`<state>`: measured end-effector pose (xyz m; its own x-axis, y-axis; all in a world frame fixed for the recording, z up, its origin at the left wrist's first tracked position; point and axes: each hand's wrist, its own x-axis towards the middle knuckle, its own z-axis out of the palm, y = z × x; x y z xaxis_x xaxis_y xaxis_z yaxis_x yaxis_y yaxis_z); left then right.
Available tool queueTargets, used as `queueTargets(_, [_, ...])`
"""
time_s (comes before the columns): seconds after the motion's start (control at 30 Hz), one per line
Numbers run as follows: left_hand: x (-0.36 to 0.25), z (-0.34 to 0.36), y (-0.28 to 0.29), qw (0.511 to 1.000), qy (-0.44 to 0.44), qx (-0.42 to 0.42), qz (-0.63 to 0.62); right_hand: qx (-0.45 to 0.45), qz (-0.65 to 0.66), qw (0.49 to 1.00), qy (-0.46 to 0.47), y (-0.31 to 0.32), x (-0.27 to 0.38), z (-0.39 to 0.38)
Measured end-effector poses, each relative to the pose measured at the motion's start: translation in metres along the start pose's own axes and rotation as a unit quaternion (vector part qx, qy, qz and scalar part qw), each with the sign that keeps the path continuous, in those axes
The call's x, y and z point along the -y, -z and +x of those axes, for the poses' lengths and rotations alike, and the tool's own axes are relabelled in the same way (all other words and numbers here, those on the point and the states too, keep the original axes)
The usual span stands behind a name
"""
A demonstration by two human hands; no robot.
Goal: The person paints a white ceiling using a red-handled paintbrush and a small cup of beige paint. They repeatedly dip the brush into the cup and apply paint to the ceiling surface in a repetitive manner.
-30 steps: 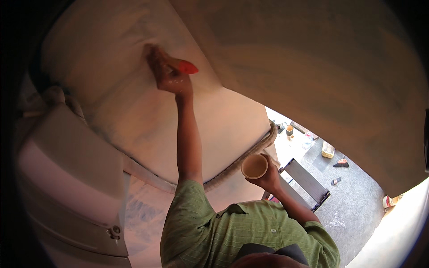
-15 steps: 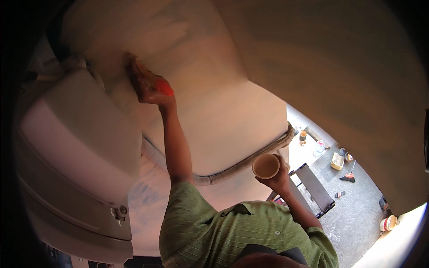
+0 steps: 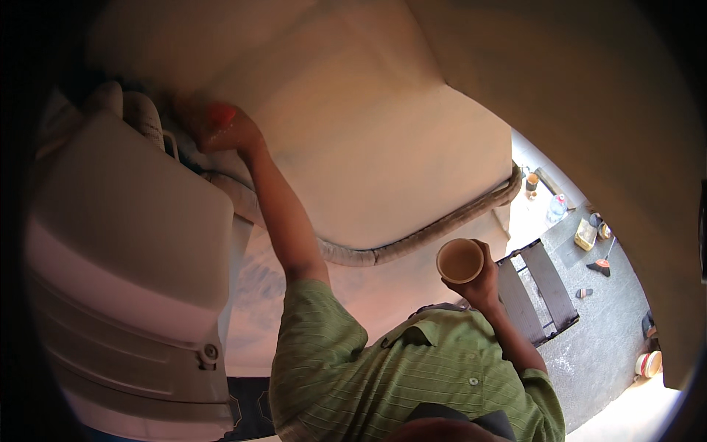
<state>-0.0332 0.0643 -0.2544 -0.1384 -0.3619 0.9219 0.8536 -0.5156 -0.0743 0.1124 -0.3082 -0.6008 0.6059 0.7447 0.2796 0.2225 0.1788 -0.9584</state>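
My left hand [image 3: 228, 134] is raised against a large smooth beige panel [image 3: 353, 147], near its dark far-left corner. A bright red patch [image 3: 220, 114] shows at that hand; whether it is a pad or something on the skin, I cannot tell. Shadow and blur hide the fingers. Lower down on the right, my right hand [image 3: 484, 283] is closed around a round beige cup [image 3: 460, 261], its open mouth facing up. The cup's inside looks beige and its contents cannot be made out.
A padded roll [image 3: 442, 227] edges the panel. A pale hinged body [image 3: 140, 236] stands at left. Below right is a metal step stand [image 3: 541, 291] on the grey floor, with a clear bottle [image 3: 557, 208], a yellowish container [image 3: 585, 234], a brush [image 3: 600, 267] and a tub [image 3: 648, 364].
My left hand has slid leftward along the panel toward its dark corner. The view has shifted, bringing the panel's padded edge higher. My right hand still holds the cup.
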Motion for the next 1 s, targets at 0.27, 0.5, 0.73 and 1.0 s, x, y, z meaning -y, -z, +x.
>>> queueTargets(0.27, [-0.126,0.002,-0.025,0.976,0.002,-0.108,-0.190,-0.016,0.002,1.000,-0.014,0.006,-0.004,-0.007])
queueTargets(0.5, [-0.205,-0.012,-0.035,0.863,0.066,-0.015,-0.501,-0.014,0.003,1.000,-0.024,0.009,-0.001,-0.010])
queueTargets(0.73, [-0.119,0.030,-0.010,0.968,-0.138,-0.109,-0.176,0.005,0.012,0.999,-0.033,0.007,0.002,-0.009])
queueTargets(1.0, [-0.056,0.055,-0.004,0.981,-0.073,-0.095,-0.153,0.033,-0.003,0.999,-0.008,0.000,0.006,-0.005])
